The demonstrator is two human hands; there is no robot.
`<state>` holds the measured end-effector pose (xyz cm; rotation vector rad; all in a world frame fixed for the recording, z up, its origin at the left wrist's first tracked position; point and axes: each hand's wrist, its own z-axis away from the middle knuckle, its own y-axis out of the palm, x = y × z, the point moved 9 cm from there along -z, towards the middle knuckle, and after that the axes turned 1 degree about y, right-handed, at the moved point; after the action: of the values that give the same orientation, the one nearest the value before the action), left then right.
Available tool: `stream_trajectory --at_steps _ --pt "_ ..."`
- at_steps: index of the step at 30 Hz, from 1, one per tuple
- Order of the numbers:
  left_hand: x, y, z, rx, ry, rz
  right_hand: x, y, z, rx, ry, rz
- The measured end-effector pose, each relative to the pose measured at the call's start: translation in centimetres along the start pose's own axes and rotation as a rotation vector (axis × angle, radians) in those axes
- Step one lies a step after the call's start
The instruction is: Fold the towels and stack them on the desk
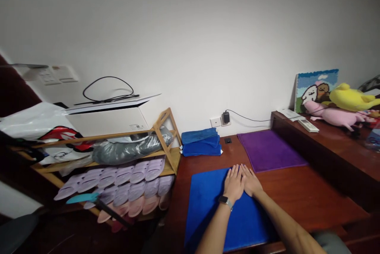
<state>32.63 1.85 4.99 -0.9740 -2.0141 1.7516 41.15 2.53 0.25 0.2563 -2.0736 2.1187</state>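
Note:
A bright blue towel [208, 206] is spread out on the reddish-brown wooden desk in front of me. My left hand [234, 184], with a watch [226, 201] on its wrist, lies flat on the towel near its far edge. Right beside it my right hand [249, 181] is pressed flat too, at the towel's far right corner, and the two hands touch along their inner sides. Fingers of both are stretched out, with nothing in them. Beyond to the right lies a flat purple towel [271, 151]. Folded blue towels [201, 143] are stacked at the back left of the desk.
Left of the desk stands a wooden rack [175, 159] with lilac slippers [132, 173] and a white box [108, 121]. A charger [226, 117] sits in the wall socket. On the raised ledge at right are a remote [308, 125], plush toys [334, 116] and a picture [316, 88].

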Motion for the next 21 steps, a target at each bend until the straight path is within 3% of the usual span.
stream_trajectory --at_steps 2,4,6,10,12,15,21 --pt "0.2 1.6 -0.2 0.058 -0.032 0.011 0.0 0.0 0.0 0.005 0.001 0.004" --pt "2.4 2.0 0.7 0.079 -0.065 -0.013 0.0 -0.2 0.1 0.010 0.026 -0.005" --pt "6.2 1.1 2.3 0.075 -0.131 -0.059 0.0 -0.4 0.1 0.012 0.049 -0.023" --pt "15.9 -2.0 6.8 0.077 -0.383 -0.171 0.2 -0.6 0.3 0.018 0.063 -0.050" --pt "19.0 -3.2 8.6 0.062 -0.449 -0.205 0.1 -0.6 0.4 0.022 0.071 -0.056" --pt "20.5 -3.7 9.7 0.034 -0.466 -0.220 -0.3 -0.6 0.5 -0.009 0.105 -0.059" --pt "20.1 -3.3 9.7 0.000 -0.461 -0.218 -0.9 -0.2 0.4 -0.025 0.153 -0.054"
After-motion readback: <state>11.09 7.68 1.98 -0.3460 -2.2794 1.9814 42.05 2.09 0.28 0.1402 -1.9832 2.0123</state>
